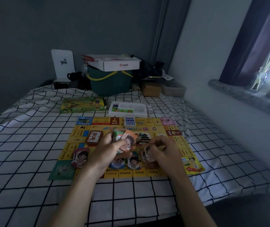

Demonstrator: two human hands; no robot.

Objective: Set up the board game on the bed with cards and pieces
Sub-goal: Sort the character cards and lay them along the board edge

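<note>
L hand [113,147] grips a fanned card stack [124,138] over the game board [170,173], which lies on the bed [32,145]. R hand [162,149] pinches one card [147,154]. Near edge reads "$1600", "$700".

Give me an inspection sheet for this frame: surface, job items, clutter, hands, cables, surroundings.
Surface: bed with checked sheet, game board flat on it.
Job's things: brown card deck and blue card deck on board; piece tray and game box beyond it.
Clutter: green basket with a white carton on top, at the bed's far end.
Hands: left hand grips a fanned stack of cards; right hand pinches a card, blurred.
Cables: nothing seen.
Surroundings: window sill on the right.
</note>
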